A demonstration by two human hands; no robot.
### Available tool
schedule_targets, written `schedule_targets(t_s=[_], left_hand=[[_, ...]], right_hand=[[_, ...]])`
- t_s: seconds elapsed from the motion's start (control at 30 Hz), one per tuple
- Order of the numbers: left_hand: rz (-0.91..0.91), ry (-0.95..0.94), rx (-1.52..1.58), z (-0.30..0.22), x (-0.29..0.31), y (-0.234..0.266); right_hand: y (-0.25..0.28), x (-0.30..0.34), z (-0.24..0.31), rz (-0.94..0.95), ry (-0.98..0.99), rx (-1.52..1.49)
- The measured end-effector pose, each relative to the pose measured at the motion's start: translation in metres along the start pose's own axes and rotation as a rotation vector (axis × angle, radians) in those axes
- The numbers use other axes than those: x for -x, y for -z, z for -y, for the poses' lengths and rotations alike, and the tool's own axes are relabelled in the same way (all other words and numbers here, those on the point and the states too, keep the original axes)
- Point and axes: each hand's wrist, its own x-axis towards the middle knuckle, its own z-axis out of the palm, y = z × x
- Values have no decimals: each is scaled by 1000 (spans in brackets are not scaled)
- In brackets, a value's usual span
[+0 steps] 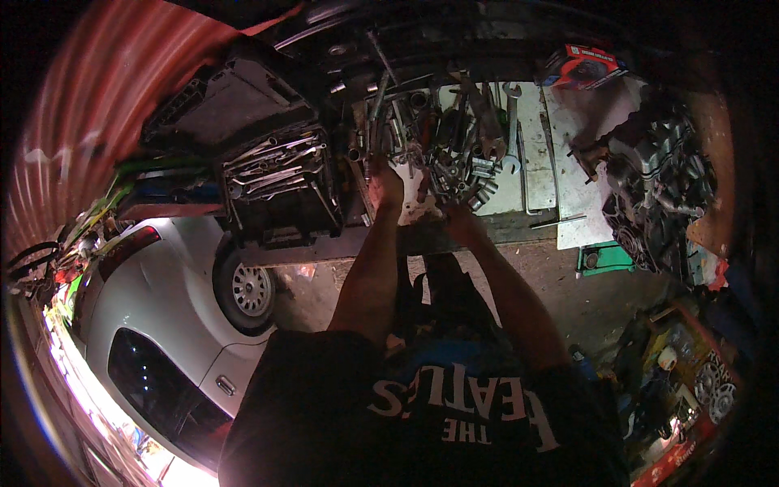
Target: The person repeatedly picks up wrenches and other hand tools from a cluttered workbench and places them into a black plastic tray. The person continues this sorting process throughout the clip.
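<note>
My left hand (386,193) is over the workbench, its fingers closed at the lower end of a long metal bar tool (377,118) that points away from me. My right hand (461,223) is at the bench's front, just below a heap of metal sockets (480,183). Dim light hides its fingers, so I cannot tell whether they grip anything. A pale bare patch of the bench top (415,203) shows between my hands. Beyond them lie several dark and shiny hand tools (454,122). To their right is a large combination wrench (513,126).
An open black toolbox (284,235) with several wrenches (276,172) is at left. A red-and-black box (584,69) and a greasy engine part (657,170) are at right. A green tray (604,258) is below the bench. A silver car (158,280) stands lower left.
</note>
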Motion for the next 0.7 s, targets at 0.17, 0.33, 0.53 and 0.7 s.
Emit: schedule_targets(t_s=[0.17,0.33,0.53,0.7], left_hand=[[142,41,-153,-6,-9,-18],[62,140,44,-8,-18,-32],[150,-130,-321,33,-21,-35],[51,-237,-228,32,-19,-28]], right_hand=[[-7,9,-16,-6,-11,-96],[-1,5,-25,58,-89,-124],[-3,6,-22,-11,7,-85],[-18,7,-35,-41,-3,-38]])
